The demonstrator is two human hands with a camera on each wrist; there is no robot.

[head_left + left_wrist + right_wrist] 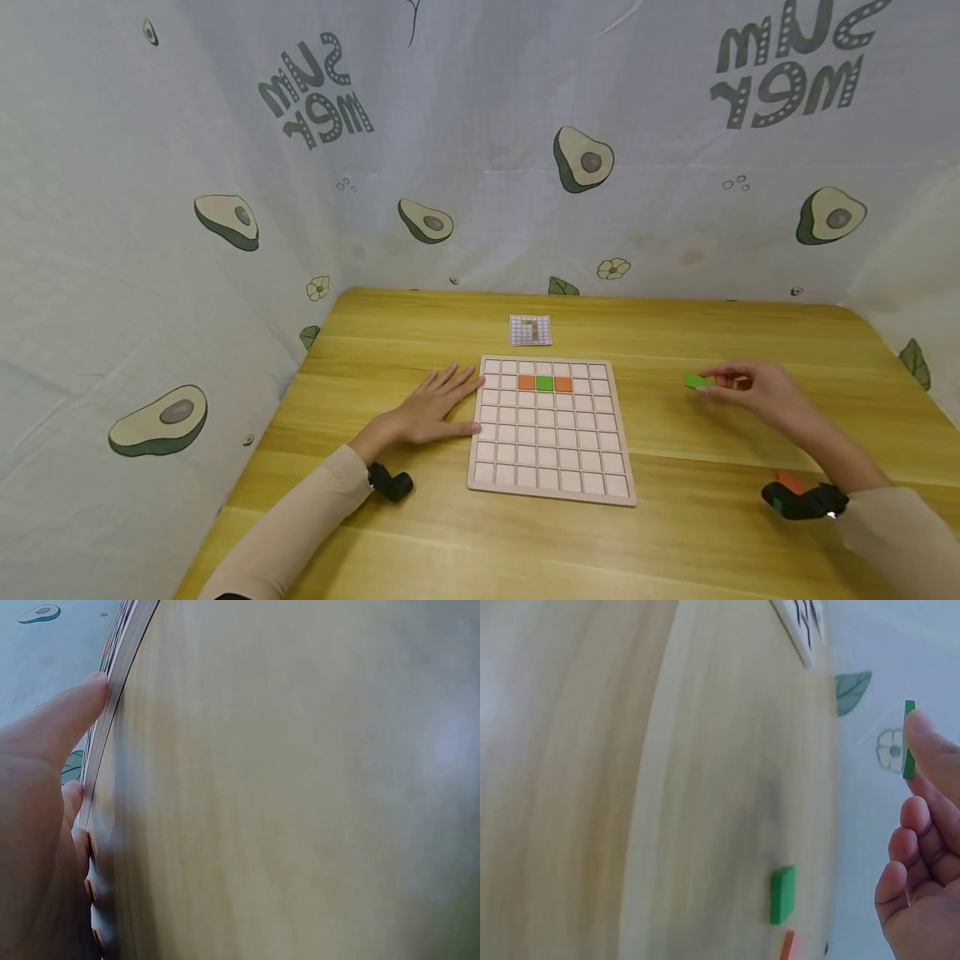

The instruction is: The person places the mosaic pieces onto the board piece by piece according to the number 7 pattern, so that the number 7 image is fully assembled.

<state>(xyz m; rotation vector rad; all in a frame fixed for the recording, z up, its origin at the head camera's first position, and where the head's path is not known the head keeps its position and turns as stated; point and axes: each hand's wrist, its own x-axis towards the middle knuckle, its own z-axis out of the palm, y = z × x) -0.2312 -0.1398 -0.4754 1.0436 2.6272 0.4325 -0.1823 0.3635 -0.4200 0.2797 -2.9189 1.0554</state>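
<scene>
A pale wooden grid board (545, 492) lies on the table. In its second row from the far edge sit an orange tile (527, 382), a green tile (544, 383) and another orange tile (563, 384), side by side. My left hand (431, 408) rests spread at the board's left edge, its thumb (82, 705) and fingertips at the rim. To the right of the board, my right hand (765, 396) pinches a green square tile (909, 742) between thumb and index finger, raised over the table. The other fingers are curled loosely in the right wrist view.
A small printed grid card (530, 330) lies beyond the board's far edge. A loose green tile (783, 895) and an orange tile (788, 945) rest on the wooden table (420, 542) near my right wrist. A pale curtain (480, 167) with avocado prints stands behind the table.
</scene>
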